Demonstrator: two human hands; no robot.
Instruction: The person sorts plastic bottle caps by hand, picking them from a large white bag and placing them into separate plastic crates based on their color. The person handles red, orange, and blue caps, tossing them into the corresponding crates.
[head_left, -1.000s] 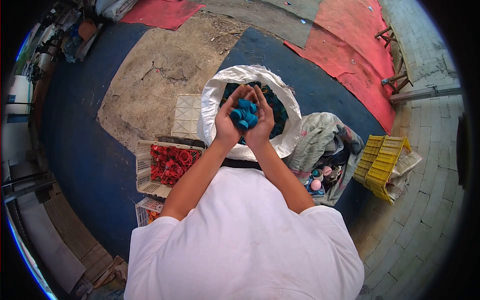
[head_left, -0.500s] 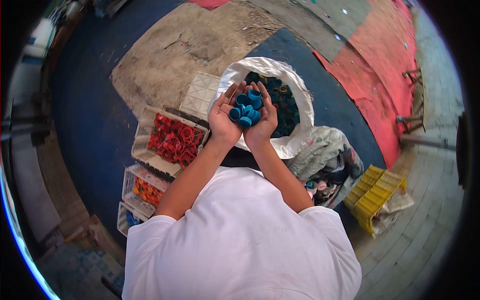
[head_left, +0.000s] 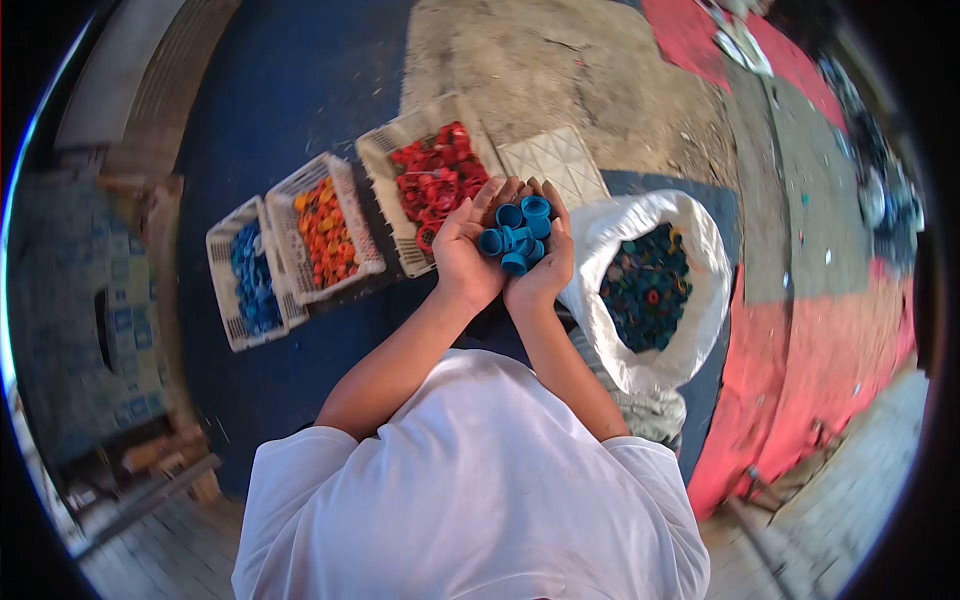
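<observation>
Several blue plastic bottle caps (head_left: 518, 240) rest in a pile in my two hands, which are cupped side by side with palms up. My left hand (head_left: 468, 262) supports the pile from the left, its fingers curled up at the far side. From the right, my right hand (head_left: 547, 272) closes the cup. Just beyond my left fingers stands a pale crate (head_left: 384, 200) of red caps (head_left: 437, 175). To the right of my right hand is an open white sack (head_left: 708, 275) with dark green and blue caps (head_left: 645, 290) inside.
Left of the red caps stand a white crate (head_left: 360, 220) of orange caps (head_left: 325, 232) and another crate (head_left: 224, 300) of blue caps (head_left: 254, 280). A pale lattice panel (head_left: 555, 172) lies behind my hands. Grey-green cloth (head_left: 650, 415) sits below the sack.
My body and view have turned left; my cupped hands, with the blue bottle caps, have gone from over the sack to beside the red caps' crate. The blue caps' crate now shows fully.
</observation>
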